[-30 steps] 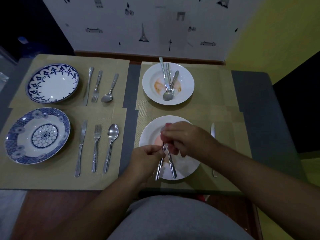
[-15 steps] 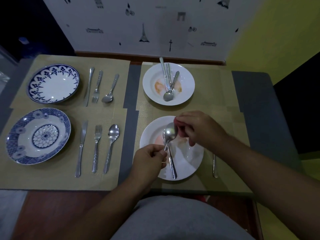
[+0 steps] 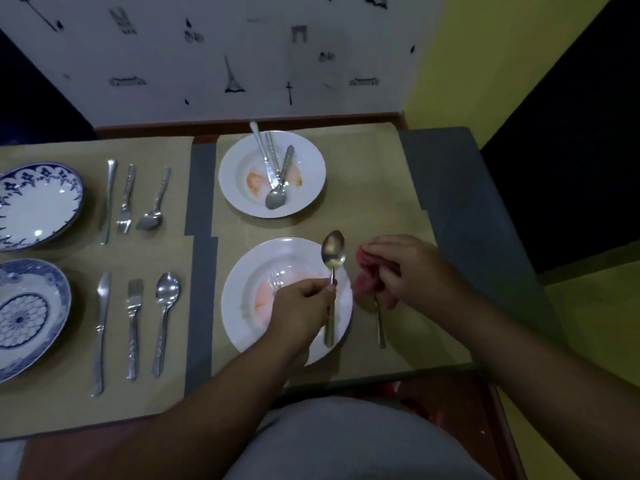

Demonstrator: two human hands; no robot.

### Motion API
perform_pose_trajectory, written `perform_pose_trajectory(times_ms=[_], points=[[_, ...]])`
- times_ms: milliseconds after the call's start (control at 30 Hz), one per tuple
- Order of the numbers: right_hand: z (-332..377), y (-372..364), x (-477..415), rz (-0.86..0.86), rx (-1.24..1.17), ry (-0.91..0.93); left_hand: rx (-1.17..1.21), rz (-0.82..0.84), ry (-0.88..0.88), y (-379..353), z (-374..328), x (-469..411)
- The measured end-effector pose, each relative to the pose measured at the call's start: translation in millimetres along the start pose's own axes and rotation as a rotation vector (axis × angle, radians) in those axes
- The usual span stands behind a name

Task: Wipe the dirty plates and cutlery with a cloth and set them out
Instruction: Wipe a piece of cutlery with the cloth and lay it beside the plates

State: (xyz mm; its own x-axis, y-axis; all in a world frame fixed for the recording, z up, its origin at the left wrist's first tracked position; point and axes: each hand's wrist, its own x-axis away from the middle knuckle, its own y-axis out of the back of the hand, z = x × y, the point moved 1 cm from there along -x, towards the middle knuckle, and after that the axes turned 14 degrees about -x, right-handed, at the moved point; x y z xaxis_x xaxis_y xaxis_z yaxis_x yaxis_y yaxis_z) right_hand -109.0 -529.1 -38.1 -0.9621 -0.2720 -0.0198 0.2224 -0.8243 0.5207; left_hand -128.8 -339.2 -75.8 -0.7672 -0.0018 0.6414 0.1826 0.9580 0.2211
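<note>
Sat at a grey desk (image 3: 460, 188) laid with tan woven placemats (image 3: 381, 188). Had two round blue-patterned plates (image 3: 69, 188) at far left, each with a steel knife, fork and spoon set (image 3: 133, 327) beside it. Had a round white plate with a pink smear (image 3: 242, 271) nearest, and behind it a second smeared white plate (image 3: 232, 188) carrying piled steel cutlery (image 3: 277, 174). Gripped in the left hand (image 3: 301, 303) the handle of a shiny steel spoon (image 3: 333, 251), bowl pointing away over the near plate's right rim. Bunched a red cloth (image 3: 367, 275) in the right hand (image 3: 405, 268), beside the spoon's bowl but apart from it. Had a steel fork (image 3: 277, 280) in the near plate, half under the left hand, and a steel knife (image 3: 380, 323) on the mat just right of it.
</note>
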Motion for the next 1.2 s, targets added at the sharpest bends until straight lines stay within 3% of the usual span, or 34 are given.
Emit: perform_pose_trajectory(times_ms=[100, 333, 433, 833, 1200], points=[[-14.3, 26.1, 19.0, -0.076, 0.01, -0.041, -0.048, 0.06, -0.02, -36.9, -11.0, -10.8], [-50.0, 66.5, 51.0, -0.14, 0.065, -0.172, -0.365, 0.052, -0.063, -113.6, -20.2, -45.0], [-61.3, 74.8, 57.8, -0.131, 0.033, -0.194, -0.398, 0.027, -0.051, -130.9, -18.0, -56.1], [-84.5, 92.1, 69.2, -0.129, 0.024, -0.243, -0.463, 0.086, -0.042, -181.9, -22.6, -69.8], [-84.5, 85.2, 64.7, -0.086, 0.112, -0.236, -0.53, 0.069, -0.085, -172.5, -14.1, -67.7]])
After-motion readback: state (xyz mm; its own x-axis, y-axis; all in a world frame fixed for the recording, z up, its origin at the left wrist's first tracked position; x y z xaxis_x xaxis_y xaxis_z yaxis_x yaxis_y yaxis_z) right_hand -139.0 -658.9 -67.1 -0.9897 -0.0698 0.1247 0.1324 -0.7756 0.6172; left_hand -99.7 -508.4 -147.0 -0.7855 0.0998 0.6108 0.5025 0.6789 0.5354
